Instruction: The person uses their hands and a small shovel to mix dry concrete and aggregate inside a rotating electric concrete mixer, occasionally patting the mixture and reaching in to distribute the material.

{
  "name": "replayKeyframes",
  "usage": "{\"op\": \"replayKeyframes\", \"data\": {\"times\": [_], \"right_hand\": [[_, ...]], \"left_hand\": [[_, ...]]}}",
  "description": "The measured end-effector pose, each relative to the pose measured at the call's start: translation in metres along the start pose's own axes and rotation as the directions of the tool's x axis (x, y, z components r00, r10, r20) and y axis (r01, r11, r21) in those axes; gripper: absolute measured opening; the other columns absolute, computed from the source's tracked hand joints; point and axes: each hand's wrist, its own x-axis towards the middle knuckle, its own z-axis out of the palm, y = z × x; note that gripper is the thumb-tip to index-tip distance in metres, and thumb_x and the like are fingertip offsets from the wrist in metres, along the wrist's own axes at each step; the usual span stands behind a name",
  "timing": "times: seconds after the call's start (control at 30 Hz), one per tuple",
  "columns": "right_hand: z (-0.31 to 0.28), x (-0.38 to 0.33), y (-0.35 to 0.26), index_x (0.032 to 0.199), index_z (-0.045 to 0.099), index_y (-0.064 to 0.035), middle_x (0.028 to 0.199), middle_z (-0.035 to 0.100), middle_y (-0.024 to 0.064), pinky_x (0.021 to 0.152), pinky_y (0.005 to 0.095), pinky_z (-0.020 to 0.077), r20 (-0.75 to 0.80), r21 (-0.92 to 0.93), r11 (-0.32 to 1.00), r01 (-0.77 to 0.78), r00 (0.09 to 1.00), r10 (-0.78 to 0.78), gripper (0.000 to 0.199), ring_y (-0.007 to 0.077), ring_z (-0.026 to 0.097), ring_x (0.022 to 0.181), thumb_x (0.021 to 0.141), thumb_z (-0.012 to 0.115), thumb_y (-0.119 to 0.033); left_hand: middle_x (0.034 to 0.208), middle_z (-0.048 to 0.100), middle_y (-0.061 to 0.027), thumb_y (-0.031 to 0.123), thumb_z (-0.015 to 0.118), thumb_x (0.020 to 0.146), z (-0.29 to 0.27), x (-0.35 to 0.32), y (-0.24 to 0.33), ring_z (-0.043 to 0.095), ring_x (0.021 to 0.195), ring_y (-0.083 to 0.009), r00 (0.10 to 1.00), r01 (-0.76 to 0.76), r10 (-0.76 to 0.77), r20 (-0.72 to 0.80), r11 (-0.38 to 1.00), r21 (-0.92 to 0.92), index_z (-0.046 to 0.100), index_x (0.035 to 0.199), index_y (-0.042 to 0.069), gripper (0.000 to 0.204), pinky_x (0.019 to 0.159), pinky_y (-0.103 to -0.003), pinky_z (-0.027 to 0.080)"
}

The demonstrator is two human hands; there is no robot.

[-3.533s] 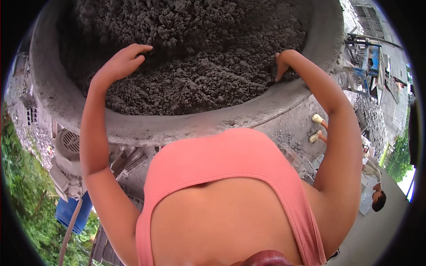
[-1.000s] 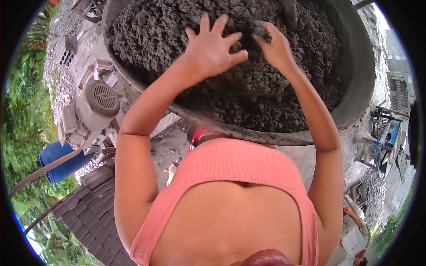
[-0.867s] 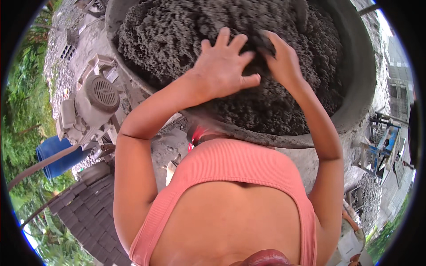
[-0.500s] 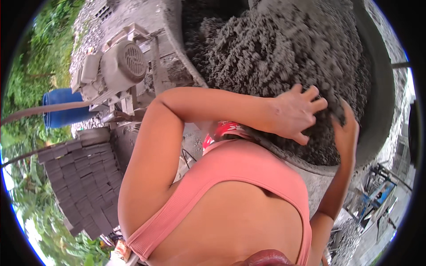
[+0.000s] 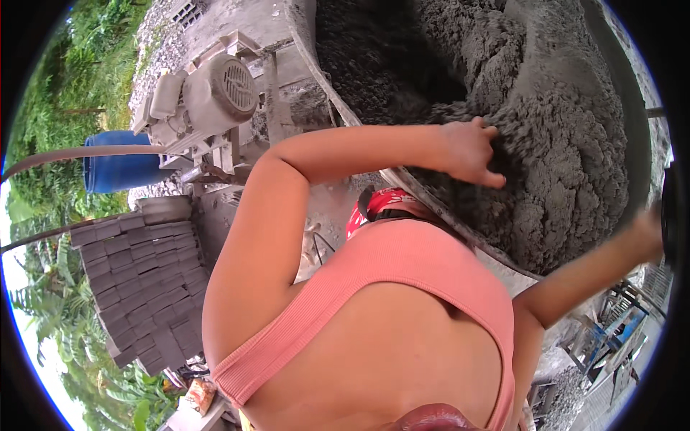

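Note:
A wide round drum (image 5: 638, 136) holds a heap of grey, damp cement mix (image 5: 568, 144), some of it blurred by movement. Over the mix reaches my left hand (image 5: 472, 152), its fingers bent and apart, the thumb stretched out; nothing shows in it. Whether its fingertips touch the mix I cannot tell. My right hand (image 5: 649, 233) is out past the drum's right rim, smeared by motion, beside a dark object (image 5: 671, 215) at the edge of the picture. Its fingers do not show clearly.
A dusty electric motor (image 5: 219, 93) with a belt (image 5: 79, 152) stands left of the drum. Behind it lies a blue barrel (image 5: 122, 161). Stacked grey blocks (image 5: 144, 287) are at the lower left. Blue-and-grey metal equipment (image 5: 629, 327) stands at the right.
My right hand has left the mix and swung right, past the rim. My left hand has shifted slightly left and up. The heap has changed shape, with a dark hollow at its left.

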Motion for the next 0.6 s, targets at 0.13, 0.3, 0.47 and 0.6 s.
{"op": "replayKeyframes", "data": {"times": [0.13,0.3,0.47,0.6], "right_hand": [[0.121,-0.112,-0.272,0.127,0.057,-0.0017,0.126,0.059,0.0118,0.098,0.0313,0.0412,0.502,0.496,0.841,0.213,0.720,-0.479,0.035,0.0184,0.056,0.113,0.095,0.055,-0.018],[0.131,-0.079,-0.232,0.136,0.045,-0.0037,0.137,0.048,0.0174,0.105,0.0350,0.0353,0.593,0.352,0.925,0.145,0.730,-0.341,0.054,0.0230,0.045,0.127,0.090,0.063,-0.026],[0.117,-0.077,-0.110,0.124,0.059,-0.0050,0.117,0.065,0.0090,0.095,0.0333,0.0450,0.830,0.220,0.955,0.198,0.477,-0.290,0.035,0.0190,0.061,0.106,0.094,0.058,-0.024],[0.080,-0.060,-0.052,0.128,0.056,-0.0040,0.121,0.062,0.0080,0.098,0.0316,0.0415,0.950,-0.104,0.994,-0.039,0.291,0.110,0.038,0.0184,0.056,0.113,0.096,0.055,-0.024]], "left_hand": [[0.127,0.049,-0.0216,0.067,0.037,0.086,0.013,-0.003,-0.036,0.046,0.117,-0.0406,0.967,0.195,-0.173,0.190,0.975,-0.108,0.073,0.097,0.002,0.075,0.098,-0.046,0.043],[0.141,0.042,-0.0219,0.054,0.043,0.092,-0.004,-0.004,-0.039,0.053,0.117,-0.0381,0.957,0.215,-0.189,0.221,0.971,-0.104,0.059,0.125,0.010,0.058,0.099,-0.043,0.043],[0.151,0.025,-0.0215,0.054,0.044,0.092,-0.030,-0.013,-0.051,0.050,0.121,-0.0406,0.943,0.291,-0.286,0.168,0.957,-0.004,0.043,0.139,0.010,0.065,0.103,-0.041,0.041],[0.147,0.029,-0.0265,0.034,0.034,0.100,-0.066,0.006,-0.141,0.003,0.139,-0.0519,0.972,-0.179,0.072,0.221,0.840,0.512,0.053,0.125,0.012,0.038,0.112,-0.061,0.016]]}}
